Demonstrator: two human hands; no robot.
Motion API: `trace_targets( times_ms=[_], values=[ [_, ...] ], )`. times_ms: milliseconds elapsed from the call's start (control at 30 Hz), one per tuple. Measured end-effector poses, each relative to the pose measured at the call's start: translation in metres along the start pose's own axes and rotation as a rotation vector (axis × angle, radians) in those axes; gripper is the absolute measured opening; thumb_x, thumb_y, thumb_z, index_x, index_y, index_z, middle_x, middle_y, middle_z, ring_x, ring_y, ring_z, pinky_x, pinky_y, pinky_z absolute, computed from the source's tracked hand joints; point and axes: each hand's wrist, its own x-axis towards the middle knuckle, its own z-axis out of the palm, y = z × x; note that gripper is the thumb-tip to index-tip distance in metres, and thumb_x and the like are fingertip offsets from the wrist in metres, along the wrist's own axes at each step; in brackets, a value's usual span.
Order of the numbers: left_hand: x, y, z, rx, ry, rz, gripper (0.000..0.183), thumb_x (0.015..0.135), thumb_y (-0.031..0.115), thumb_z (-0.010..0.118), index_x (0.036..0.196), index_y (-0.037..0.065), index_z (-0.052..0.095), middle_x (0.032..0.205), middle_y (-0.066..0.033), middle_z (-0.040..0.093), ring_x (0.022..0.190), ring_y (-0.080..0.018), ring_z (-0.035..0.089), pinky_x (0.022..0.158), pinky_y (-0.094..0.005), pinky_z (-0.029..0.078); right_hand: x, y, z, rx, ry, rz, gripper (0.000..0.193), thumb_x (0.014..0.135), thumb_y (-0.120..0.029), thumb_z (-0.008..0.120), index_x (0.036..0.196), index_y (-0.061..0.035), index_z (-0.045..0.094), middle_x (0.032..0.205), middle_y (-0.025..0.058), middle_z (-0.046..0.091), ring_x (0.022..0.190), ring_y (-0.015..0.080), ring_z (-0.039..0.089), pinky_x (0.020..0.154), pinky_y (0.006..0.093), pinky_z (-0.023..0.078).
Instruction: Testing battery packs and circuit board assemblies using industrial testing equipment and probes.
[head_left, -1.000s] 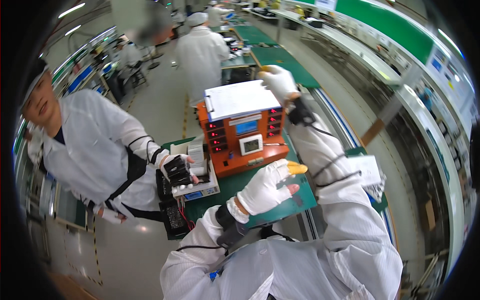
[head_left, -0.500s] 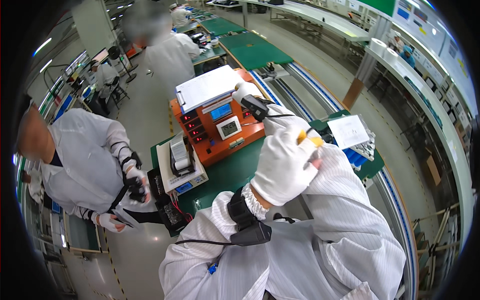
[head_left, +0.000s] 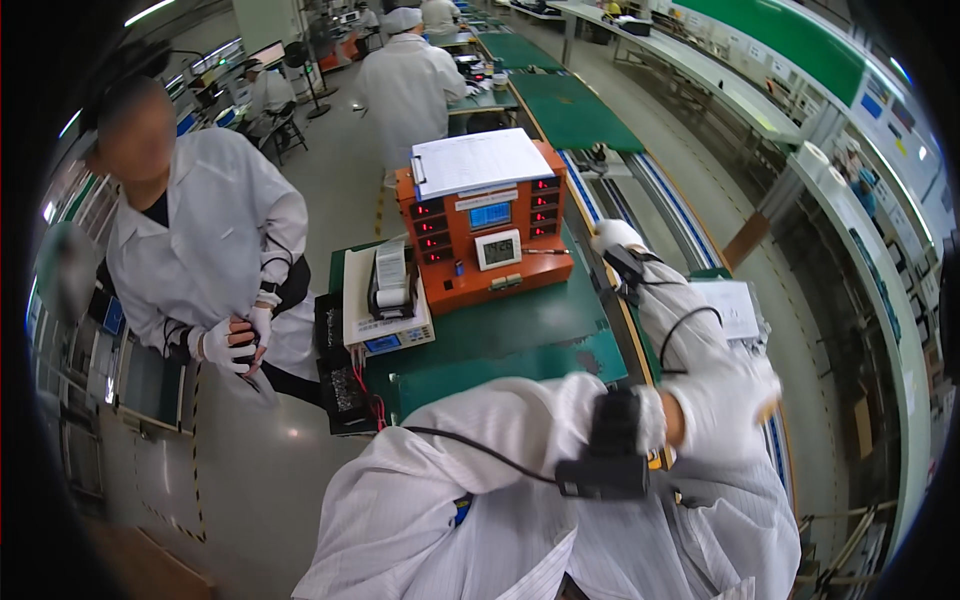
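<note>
My left hand [head_left: 722, 415], in a white glove, crosses in front of me and lies against my right sleeve [head_left: 680, 325] near the elbow. Motion smears its fingers, so I cannot make out their grip; an orange-yellow spot shows at their tips. Reaching forward, my right hand [head_left: 617, 236] is gloved and curled closed beside the bench's right edge. What it may hold is hidden. To its left stands an orange tester box [head_left: 440, 275] with red readouts, a small blue screen and a white digital clock [head_left: 498, 250]. A clipboard with paper [head_left: 485, 160] rests on top.
A pale instrument [head_left: 405, 335] with a small printer [head_left: 390, 290] sits left on the green bench mat [head_left: 500, 340]. Rails [head_left: 660, 210] run along the right, near a white sheet [head_left: 728, 305]. A co-worker [head_left: 205, 235] stands at left with hands together; another person [head_left: 410, 85] works farther ahead.
My left hand has moved right and down along my right sleeve; the yellow thing at its fingers is no longer distinct. My right hand has moved away from the tester box. The co-worker's hands came together.
</note>
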Motion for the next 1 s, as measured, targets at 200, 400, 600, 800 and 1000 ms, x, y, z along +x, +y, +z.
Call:
trace_targets(
  times_ms=[200, 400, 600, 800, 1000],
  values=[
    [-0.003, 0.012, -0.007, -0.014, 0.052, -0.096, 0.038, 0.075, 0.023, 0.063, 0.096, -0.009, 0.060, 0.096, -0.0282, 0.061, 0.093, -0.0425, 0.062, 0.082, -0.0471, 0.050, -0.004, 0.046, -0.014, -0.020, -0.024, 0.180, 0.031, 0.080, -0.026, 0.062, 0.104, -0.0093, 0.074, 0.103, 0.0183, 0.071, 0.101, 0.0356, 0.067, 0.091, 0.0419, 0.053],
    [-0.009, 0.025, -0.019, 0.057, 0.034, -0.102, 0.030, 0.080, 0.020, 0.064, 0.095, -0.006, 0.062, 0.094, -0.0231, 0.062, 0.083, -0.0362, 0.067, 0.073, -0.0414, 0.056, 0.013, 0.051, -0.036, -0.135, -0.007, 0.164, 0.029, 0.088, -0.026, 0.061, 0.111, -0.0097, 0.069, 0.104, 0.0152, 0.072, 0.097, 0.0311, 0.068, 0.085, 0.0409, 0.054],
    [-0.033, 0.037, -0.028, -0.105, 0.111, 0.150, 0.016, 0.078, 0.011, 0.064, 0.091, 0.001, 0.061, 0.098, -0.0152, 0.058, 0.076, -0.0309, 0.064, 0.068, -0.0402, 0.054, 0.051, 0.044, -0.055, 0.282, 0.105, 0.275, 0.026, 0.091, -0.027, 0.059, 0.109, -0.0096, 0.067, 0.098, 0.0130, 0.072, 0.089, 0.0278, 0.067, 0.079, 0.0399, 0.055],
    [-0.087, 0.037, -0.031, -0.524, 0.246, 0.474, 0.043, 0.072, 0.000, 0.068, 0.113, 0.010, 0.060, 0.106, -0.0118, 0.053, 0.088, -0.0333, 0.056, 0.078, -0.0426, 0.043, 0.060, 0.120, -0.109, 1.647, 0.133, 0.382, 0.020, 0.097, -0.029, 0.053, 0.104, -0.0111, 0.059, 0.081, 0.0052, 0.067, 0.069, 0.0171, 0.059, 0.061, 0.0330, 0.051],
    [-0.149, -0.022, -0.043, -0.231, 0.342, 0.011, 0.040, 0.074, 0.006, 0.067, 0.113, 0.003, 0.061, 0.111, -0.0174, 0.057, 0.102, -0.0372, 0.057, 0.092, -0.0407, 0.046, 0.086, 0.005, -0.131, 2.086, 0.194, 0.229, 0.025, 0.097, -0.028, 0.047, 0.074, -0.0168, 0.049, 0.062, -0.0032, 0.048, 0.053, 0.0145, 0.045, 0.048, 0.0288, 0.037]
  ],
)
